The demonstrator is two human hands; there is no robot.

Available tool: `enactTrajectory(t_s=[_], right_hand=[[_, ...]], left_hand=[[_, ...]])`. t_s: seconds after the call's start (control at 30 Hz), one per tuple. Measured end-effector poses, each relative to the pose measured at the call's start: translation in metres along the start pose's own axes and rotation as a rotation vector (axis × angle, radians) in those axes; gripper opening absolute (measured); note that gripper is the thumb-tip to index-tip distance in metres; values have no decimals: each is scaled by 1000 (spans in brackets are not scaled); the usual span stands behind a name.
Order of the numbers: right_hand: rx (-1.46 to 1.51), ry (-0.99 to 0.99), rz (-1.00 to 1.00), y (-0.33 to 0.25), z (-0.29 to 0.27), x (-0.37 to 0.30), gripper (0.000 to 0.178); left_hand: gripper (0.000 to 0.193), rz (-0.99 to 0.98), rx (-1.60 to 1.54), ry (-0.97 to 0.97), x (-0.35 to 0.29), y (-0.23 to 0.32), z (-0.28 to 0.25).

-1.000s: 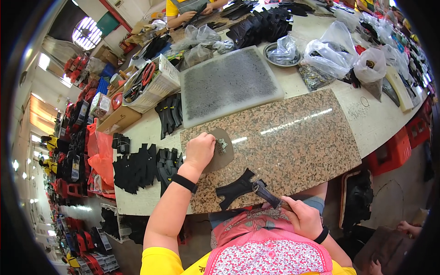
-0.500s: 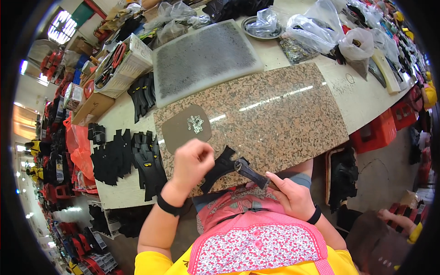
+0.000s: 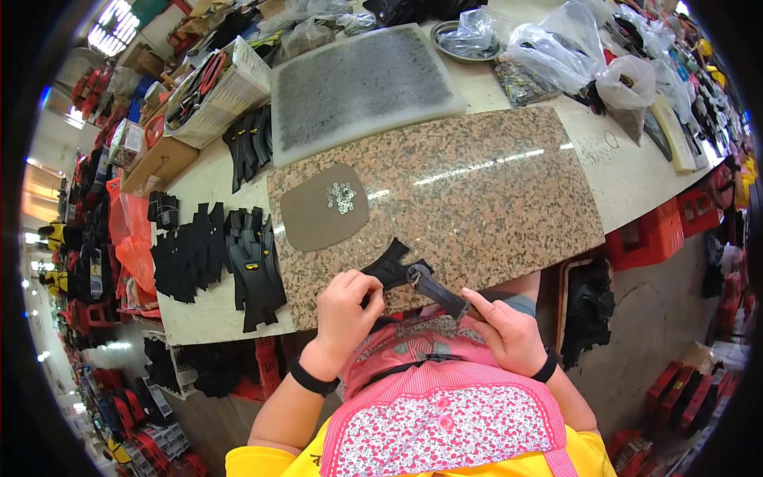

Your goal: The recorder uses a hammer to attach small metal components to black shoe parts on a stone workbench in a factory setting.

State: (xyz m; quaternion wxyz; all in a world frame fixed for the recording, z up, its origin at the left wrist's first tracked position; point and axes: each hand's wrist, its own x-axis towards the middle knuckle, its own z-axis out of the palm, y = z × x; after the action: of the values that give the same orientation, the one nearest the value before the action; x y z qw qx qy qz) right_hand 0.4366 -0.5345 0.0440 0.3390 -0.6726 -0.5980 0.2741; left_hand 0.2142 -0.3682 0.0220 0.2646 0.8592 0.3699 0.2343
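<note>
My left hand [image 3: 347, 310] is closed in a pinch on the left end of a black, branched flat piece [image 3: 389, 269], which lies at the near edge of a speckled stone slab [image 3: 477, 195]. My right hand [image 3: 510, 332] grips what looks like a hammer [image 3: 435, 291], its long dark, worn head resting over the right part of that piece; most of its handle is hidden by the fingers. Farther left on the slab, a brown rounded mat [image 3: 310, 215] bears a cluster of small shiny metal rings [image 3: 342, 199].
Black shaped pieces [image 3: 254, 270] lie in stacks left of the slab. Behind it sits a thick whitish block with a dark-stained top [image 3: 366, 87]. A tool basket [image 3: 226, 91] stands back left; a metal bowl [image 3: 465, 44] and plastic bags [image 3: 556, 48] are behind right.
My left hand has come down from above the slab's near-left edge and now pinches the black piece. That piece and the hammer stay nearly in place. The view has shifted slightly.
</note>
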Motion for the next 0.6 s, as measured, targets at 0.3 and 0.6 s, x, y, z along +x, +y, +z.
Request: enactTrajectory(t_s=[0.3,0.6], right_hand=[[6,-39,20,-2,-5,4,52],[-43,-64,19,-4,-11,6,52]], left_hand=[[14,-28,-9,206,11,1,27],[22,180,241,166,7,1,29]])
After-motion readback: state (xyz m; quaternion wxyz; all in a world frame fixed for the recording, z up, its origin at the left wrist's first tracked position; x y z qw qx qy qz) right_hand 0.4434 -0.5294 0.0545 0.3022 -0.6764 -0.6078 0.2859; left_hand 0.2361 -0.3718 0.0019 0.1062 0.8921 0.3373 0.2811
